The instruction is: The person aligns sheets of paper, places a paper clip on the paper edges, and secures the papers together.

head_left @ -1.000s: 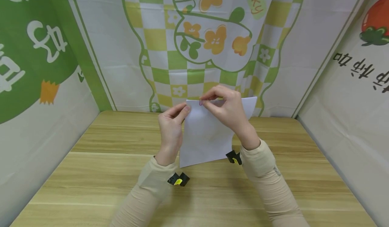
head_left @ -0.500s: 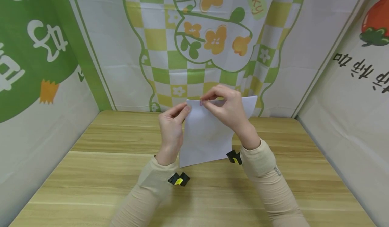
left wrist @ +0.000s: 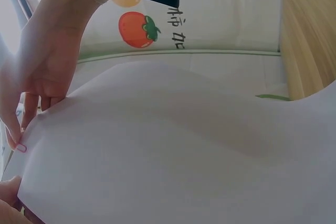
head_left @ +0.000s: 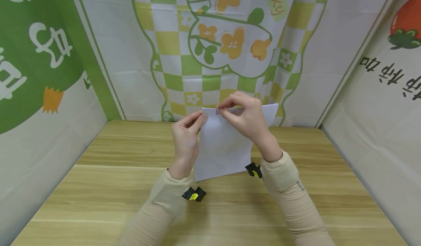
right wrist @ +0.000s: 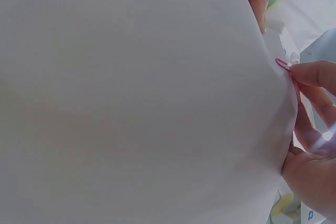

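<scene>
A white sheet of paper [head_left: 223,147] is held up over the table, its top edge toward the back. My left hand [head_left: 185,140] pinches its upper left corner between thumb and fingers. Just right of that corner, my right hand [head_left: 245,118] pinches a small pink paper clip [right wrist: 282,64] at the top edge. The clip's rounded loop lies over the front face of the paper; its other end is hidden under the fingertips. In the left wrist view the paper fills most of the picture, with the clip [left wrist: 21,148] at its left edge by the right hand's fingers.
The wooden table [head_left: 115,187] runs beneath both hands. A checked, flower-printed cloth [head_left: 210,81] hangs close behind the paper, with printed cloth walls on the left [head_left: 82,147] and right [head_left: 361,136]. Black wrist mounts with yellow marks [head_left: 194,195] sit at both cuffs.
</scene>
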{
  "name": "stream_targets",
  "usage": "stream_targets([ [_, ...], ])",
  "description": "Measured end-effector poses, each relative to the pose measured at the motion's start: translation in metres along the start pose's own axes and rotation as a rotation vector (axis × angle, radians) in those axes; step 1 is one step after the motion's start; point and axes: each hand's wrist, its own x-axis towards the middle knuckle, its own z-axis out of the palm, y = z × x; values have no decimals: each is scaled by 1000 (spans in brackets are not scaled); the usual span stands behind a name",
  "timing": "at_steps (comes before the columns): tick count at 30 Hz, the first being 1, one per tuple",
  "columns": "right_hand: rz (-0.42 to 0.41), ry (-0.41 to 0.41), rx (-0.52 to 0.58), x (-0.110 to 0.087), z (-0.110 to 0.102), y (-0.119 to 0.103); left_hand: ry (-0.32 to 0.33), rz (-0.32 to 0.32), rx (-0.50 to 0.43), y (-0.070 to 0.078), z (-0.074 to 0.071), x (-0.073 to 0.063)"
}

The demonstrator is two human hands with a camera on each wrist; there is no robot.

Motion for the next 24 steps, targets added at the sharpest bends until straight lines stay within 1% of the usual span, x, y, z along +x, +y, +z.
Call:
stream_targets([
  [7, -21, -1, -19, 0, -1, 0, 2, -7, -12, 0, 0, 0],
  [24, -34, -7, -19, 0, -2, 0, 19, -27, -21, -1, 1, -1],
])
